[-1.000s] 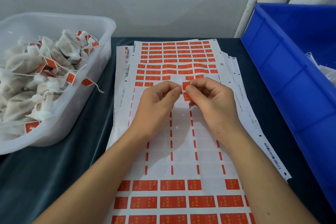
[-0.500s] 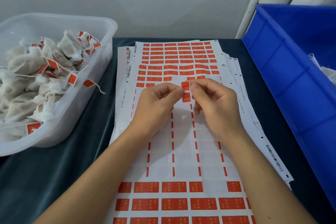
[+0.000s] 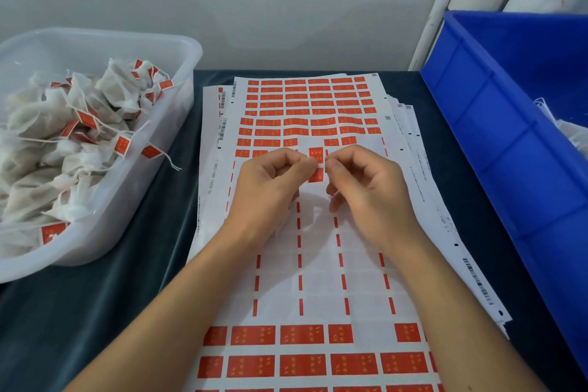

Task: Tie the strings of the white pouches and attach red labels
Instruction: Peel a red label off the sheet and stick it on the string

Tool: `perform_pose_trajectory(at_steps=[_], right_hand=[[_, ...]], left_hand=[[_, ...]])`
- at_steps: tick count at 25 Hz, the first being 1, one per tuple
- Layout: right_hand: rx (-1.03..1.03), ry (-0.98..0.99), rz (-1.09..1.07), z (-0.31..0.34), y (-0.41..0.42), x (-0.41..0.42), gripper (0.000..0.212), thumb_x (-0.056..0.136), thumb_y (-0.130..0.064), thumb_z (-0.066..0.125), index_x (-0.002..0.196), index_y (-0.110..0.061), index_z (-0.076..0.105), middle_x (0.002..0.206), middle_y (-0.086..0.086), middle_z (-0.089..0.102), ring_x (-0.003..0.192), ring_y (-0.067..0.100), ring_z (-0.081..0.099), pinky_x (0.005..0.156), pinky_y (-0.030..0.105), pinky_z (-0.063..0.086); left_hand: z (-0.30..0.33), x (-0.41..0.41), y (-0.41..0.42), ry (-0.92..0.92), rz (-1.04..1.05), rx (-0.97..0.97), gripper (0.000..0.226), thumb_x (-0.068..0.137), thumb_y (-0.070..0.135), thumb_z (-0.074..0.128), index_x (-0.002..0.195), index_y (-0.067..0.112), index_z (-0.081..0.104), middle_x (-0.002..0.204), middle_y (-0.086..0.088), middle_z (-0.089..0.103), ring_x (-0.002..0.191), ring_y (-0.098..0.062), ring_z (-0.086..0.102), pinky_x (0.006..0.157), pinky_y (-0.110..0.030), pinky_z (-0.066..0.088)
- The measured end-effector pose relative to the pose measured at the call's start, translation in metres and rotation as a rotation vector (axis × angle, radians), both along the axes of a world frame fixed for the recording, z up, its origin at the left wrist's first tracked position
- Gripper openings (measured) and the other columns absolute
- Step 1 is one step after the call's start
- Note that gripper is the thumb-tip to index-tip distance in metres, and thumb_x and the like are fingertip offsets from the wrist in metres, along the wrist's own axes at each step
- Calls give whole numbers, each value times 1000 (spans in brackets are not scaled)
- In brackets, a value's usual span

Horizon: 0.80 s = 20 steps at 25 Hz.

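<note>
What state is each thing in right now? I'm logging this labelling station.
red label: peeled off, pinched between both hands.
left hand: pinching the label.
right hand: pinching the label.
label sheets: stacked flat, middle rows stripped.
clear tub: heaped with tagged white pouches.
blue crate: contents mostly hidden.

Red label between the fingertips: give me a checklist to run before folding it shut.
1. Label off the sheet and held: ok, left hand and right hand both pinch it.
2. Label standing upright between the hands: ok.
3. String lying across the label: cannot tell, none is visible.
4. Pouch in hand: not ok, pouches lie in the clear tub.
5. More labels on the sheet: ok.
6. Blue bin beside the right hand: ok.
</note>
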State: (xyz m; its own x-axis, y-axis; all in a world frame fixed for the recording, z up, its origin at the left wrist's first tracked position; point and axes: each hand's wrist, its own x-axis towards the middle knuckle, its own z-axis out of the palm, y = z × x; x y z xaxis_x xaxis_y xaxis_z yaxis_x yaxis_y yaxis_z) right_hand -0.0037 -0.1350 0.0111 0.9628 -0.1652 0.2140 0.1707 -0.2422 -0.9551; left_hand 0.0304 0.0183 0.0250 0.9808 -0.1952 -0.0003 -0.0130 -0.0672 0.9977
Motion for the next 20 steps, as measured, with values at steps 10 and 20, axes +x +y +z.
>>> perform_pose_trajectory(at_steps=[10, 20], right_hand=[[-94, -25, -46, -1, 2, 0, 12, 103, -26, 60, 94, -30, 66, 81, -14, 66, 80, 10, 68, 58, 13, 54], [-36, -11, -15, 1, 2, -1, 8, 101, -22, 65, 96, -27, 70, 86, -15, 70, 86, 10, 68, 61, 22, 58]], left_hand=[[-4, 0, -3, -53, 51, 20, 20, 99, 21, 68, 81, 23, 75, 65, 15, 67, 60, -1, 61, 65, -20, 47], [-8, -1, -4, -169, -22, 52, 23, 100, 19, 65, 82, 30, 75, 77, 13, 73, 70, -2, 67, 65, -12, 50]])
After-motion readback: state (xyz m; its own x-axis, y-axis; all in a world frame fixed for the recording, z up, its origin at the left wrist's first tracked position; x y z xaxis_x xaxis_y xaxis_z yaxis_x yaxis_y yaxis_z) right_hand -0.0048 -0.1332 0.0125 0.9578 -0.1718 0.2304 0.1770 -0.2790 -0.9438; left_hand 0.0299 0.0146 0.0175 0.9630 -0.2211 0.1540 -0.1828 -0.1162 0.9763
